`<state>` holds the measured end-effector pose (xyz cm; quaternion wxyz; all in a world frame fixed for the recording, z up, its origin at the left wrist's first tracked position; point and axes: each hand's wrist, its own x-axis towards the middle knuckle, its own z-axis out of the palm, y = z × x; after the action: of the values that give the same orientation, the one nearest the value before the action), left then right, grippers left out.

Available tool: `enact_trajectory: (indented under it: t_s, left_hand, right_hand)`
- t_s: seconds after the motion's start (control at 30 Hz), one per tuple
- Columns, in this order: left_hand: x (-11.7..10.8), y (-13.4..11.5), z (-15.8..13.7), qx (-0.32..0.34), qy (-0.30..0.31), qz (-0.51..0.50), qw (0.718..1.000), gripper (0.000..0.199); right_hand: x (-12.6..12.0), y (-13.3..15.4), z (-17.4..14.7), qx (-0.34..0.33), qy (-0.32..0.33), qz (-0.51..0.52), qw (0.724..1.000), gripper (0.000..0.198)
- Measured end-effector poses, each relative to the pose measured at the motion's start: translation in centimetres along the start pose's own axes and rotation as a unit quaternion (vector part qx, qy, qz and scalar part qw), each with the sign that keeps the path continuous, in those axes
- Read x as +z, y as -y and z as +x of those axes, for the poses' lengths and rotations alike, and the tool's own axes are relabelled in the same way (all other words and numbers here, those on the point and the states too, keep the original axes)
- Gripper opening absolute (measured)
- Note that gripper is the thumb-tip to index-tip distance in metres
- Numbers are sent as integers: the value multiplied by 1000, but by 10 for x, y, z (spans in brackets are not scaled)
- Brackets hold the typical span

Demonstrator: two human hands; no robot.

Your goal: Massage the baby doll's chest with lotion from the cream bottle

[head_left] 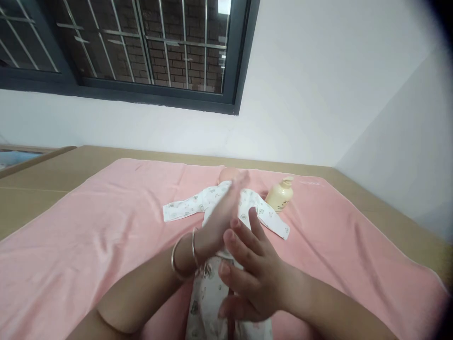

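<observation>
My left hand, with two bangles at the wrist, is held up with its fingers stretched flat and slightly blurred. My right hand has its fingers spread, and its fingertips are close to the left palm; whether they touch I cannot tell. Neither hand shows anything held. Beneath them lies a baby doll on its back, dressed in a white printed top with its sleeves spread out and matching trousers. My hands hide part of its head and body. By the doll's sleeve on the right is a cream pump bottle, tilted.
A wrinkled pink blanket covers much of the tan surface. Behind it rises a white wall with a dark-framed, barred window. At the far left is a raised wooden edge with something blue beyond.
</observation>
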<state>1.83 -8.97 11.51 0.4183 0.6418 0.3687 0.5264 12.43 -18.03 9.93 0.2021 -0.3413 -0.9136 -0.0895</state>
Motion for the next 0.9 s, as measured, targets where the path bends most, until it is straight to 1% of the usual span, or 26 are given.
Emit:
enact_trajectory:
  t_s: [0.03, 0.07, 0.13, 0.17, 0.2, 0.23, 0.27, 0.33, 0.4, 0.47, 0.53, 0.57, 0.6, 0.67, 0.7, 0.73, 0.77, 0.83, 0.9]
  left_hand:
    - [-2, 12, 16, 7, -7, -7, 1000, 52]
    - [-3, 25, 31, 22, -22, -16, 999, 52]
    - [-4, 54, 54, 24, -56, 10, 998, 55]
    - [-3, 69, 61, 29, -57, 29, 998, 56]
    - [-1, 84, 64, 28, -55, 45, 997, 56]
    - [0, 97, 65, 20, -62, 53, 996, 57]
    - [2, 108, 63, 8, -79, 48, 996, 57]
    - [6, 123, 56, 9, -113, 25, 993, 57]
    - [9, 129, 51, 17, -135, 6, 991, 57]
    - [11, 129, 50, 23, -142, -1, 990, 58]
    - [11, 128, 51, 26, -144, -2, 989, 58]
    - [11, 128, 53, 28, -144, 1, 989, 58]
    - [11, 128, 53, 29, -144, 7, 989, 58]
    - [11, 128, 54, 29, -144, 16, 989, 57]
    - [11, 128, 53, 30, -144, 18, 989, 57]
    - [11, 128, 53, 31, -145, 15, 989, 57]
    - [11, 128, 52, 33, -144, 8, 989, 56]
    - [11, 128, 51, 37, -141, -3, 989, 55]
    - [11, 127, 50, 40, -137, -3, 990, 53]
  right_hand:
    - [5, -9, 4, 27, -3, 5, 1000, 50]
    - [11, -20, 8, 70, -16, 8, 997, 52]
    - [28, -49, 17, 165, -94, 11, 982, 56]
    - [39, -63, 21, 208, -126, 16, 970, 55]
    - [49, -76, 25, 224, -134, 25, 965, 55]
    - [59, -88, 27, 214, -123, 34, 969, 54]
    - [67, -96, 29, 195, -99, 47, 975, 51]
    - [79, -108, 31, 164, -47, 65, 983, 47]
    - [82, -117, 30, 152, -8, 73, 986, 45]
    - [80, -128, 28, 170, 15, 73, 983, 44]
    - [77, -139, 26, 216, 32, 68, 973, 47]
    - [76, -141, 25, 250, 38, 62, 966, 49]
    - [75, -141, 24, 288, 43, 51, 955, 52]
    - [76, -132, 25, 362, 51, 15, 931, 58]
    - [78, -123, 26, 386, 52, -6, 921, 60]
    - [79, -113, 27, 393, 54, -24, 918, 61]
    - [80, -103, 29, 372, 54, -35, 926, 60]
    - [81, -92, 31, 286, 58, -28, 956, 54]
    - [80, -96, 32, 200, 63, 7, 978, 47]
